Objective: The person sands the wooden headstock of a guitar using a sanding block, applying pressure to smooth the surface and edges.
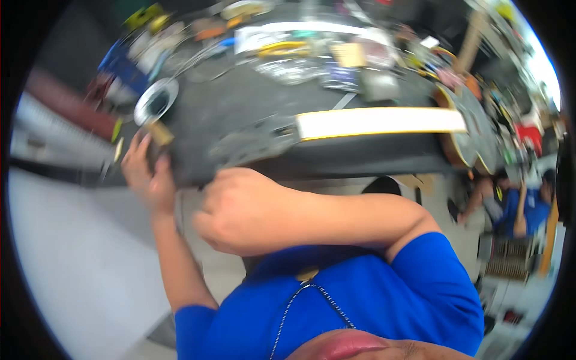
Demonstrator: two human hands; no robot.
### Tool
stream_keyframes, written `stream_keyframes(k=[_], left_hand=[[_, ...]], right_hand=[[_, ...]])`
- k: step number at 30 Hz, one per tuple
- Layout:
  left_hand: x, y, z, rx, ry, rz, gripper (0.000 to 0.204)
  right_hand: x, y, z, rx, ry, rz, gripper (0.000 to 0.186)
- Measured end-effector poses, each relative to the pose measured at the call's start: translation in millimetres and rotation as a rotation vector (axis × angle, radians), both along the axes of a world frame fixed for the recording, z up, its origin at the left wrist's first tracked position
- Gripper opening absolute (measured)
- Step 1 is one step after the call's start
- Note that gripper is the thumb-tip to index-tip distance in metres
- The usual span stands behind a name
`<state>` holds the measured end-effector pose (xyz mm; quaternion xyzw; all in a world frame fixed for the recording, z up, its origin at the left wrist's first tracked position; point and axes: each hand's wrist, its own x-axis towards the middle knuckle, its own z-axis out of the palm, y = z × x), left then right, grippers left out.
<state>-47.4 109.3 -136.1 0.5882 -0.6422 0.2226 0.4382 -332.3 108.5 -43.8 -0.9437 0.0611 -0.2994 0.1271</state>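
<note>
Blurred guitar headstock [255, 141] behind right hand [237, 210]

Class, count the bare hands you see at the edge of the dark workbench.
2. The left hand grips the bench's left edge below a round metal ring; the right hand is a fist at the front edge. Others may be hidden.

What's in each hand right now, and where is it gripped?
The left hand grips the headstock end of the guitar neck at the bench edge. The right hand is a closed fist beside it; whether it holds anything cannot be told.
</note>
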Motion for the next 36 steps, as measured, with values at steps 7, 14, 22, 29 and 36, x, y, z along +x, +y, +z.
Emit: stream_keyframes(k=[7, 14, 22, 29, 36], left_hand=[[15.2, 6.6, -17.1, -0.008, 0.001, 0.017, 0.043], [22.2, 2.9, -17.5, 0.032, -0.009, 0.006, 0.043], [23.4, 3.8, -10.0, 0.079, -0.090, 0.046, 0.044], [-5.9, -2.7, -2.8, 0.035, -0.054, 0.051, 0.050], [-16.9, 12.4, 11.5, 0.095, 0.028, 0.085, 0.055]], right_hand=[[-2.6, 1.4, -29.2, -0.190, 0.415, -0.108, 0.088], [-7.4, 1.1, -35.3, -0.230, 0.056, -0.500, 0.074], [-27.6, 12.2, -26.9, -0.153, 0.017, -0.242, 0.064], [-60.2, 38.4, -32.2, 0.138, 0.043, 0.319, 0.021], [-173.2, -26.5, -15.5, 0.101, -0.142, -0.176, 0.034]])
